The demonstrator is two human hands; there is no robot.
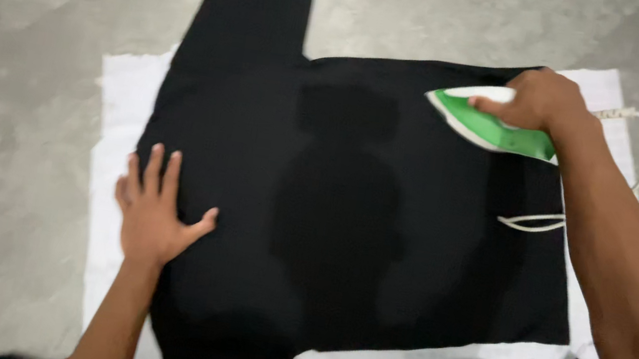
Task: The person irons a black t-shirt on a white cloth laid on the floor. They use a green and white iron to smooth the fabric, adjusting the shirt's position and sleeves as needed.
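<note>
Fingers of the right hand (541,99) clamp the handle of a green-and-white iron (490,122) on the black garment's (349,209) far right corner. On its left edge the left hand (152,212) presses flat, fingers slightly apart. Beneath, seemingly, lies a white cloth (123,91).

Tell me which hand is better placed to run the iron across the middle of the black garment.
Right. The right hand grips the green and white iron on the black garment; the left hand lies flat, pinning its left edge.

black garment (349,209) | spread flat on floor | green-white iron (490,122) | on its upper edge
</note>
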